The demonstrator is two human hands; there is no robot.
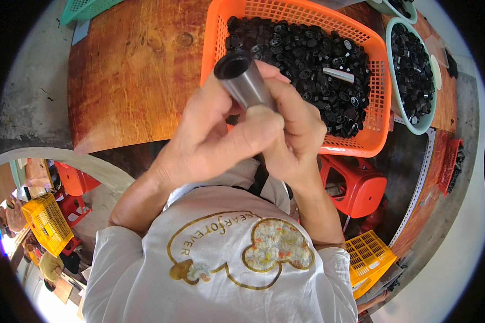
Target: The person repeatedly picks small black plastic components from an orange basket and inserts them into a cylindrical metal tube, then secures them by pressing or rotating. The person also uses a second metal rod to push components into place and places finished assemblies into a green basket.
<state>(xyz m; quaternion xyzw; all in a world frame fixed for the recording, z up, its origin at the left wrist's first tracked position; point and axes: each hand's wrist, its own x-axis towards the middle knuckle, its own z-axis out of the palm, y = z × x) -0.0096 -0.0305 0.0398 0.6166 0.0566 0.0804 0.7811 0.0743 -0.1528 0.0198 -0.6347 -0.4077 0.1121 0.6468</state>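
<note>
Both my hands are raised in front of my chest around a grey metallic tube (pixel 246 86) with a dark, hollow upper end. The fingers of my left hand (pixel 210 126) are wrapped about it, its thumb pressed along the near side. My right hand (pixel 296 126) closes on the tube's lower part, which the fingers hide. Just beyond the hands stands an orange plastic basket (pixel 380 116), filled with small black plastic parts (pixel 302 59). On top of those parts lies a silver tapered tube (pixel 338 75).
A wooden table (pixel 134 70) carries the basket. Pale green basins (pixel 427 121) of black parts stand to the right. Below the table edge are a red stool (pixel 361 185) and a yellow crate (pixel 369 258). Other people (pixel 51 269) are at the far lower left, near another yellow crate (pixel 47 223).
</note>
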